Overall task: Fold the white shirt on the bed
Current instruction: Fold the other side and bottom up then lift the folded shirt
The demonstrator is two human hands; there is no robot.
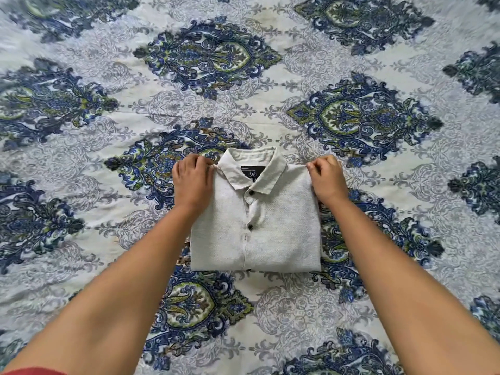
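Two hands hold the far corners of the shirt, which lies folded into a neat rectangle on the bed, a little nearer than the middle of the view. The left hand sits over the shirt's left shoulder, its fingers curled down at the fold beside the collar and gripping the cloth there. The fingertips are hidden under the knuckles. The right hand is at the other shoulder, with thumb and forefinger pinching the corner of the fabric and the other fingers curled in behind. Both forearms reach in from the near edge, one along each side of the shirt.

The shirt lies front up with the collar away from the person, spread open over a black label. Two dark buttons show down the front: the upper button just below the collar and the lower button near the middle. The sides and near edge run straight. A pale sheet printed with blue and green medallions covers the bed and fills the view. A sliver of red cloth shows at the lower left corner, by the left arm.
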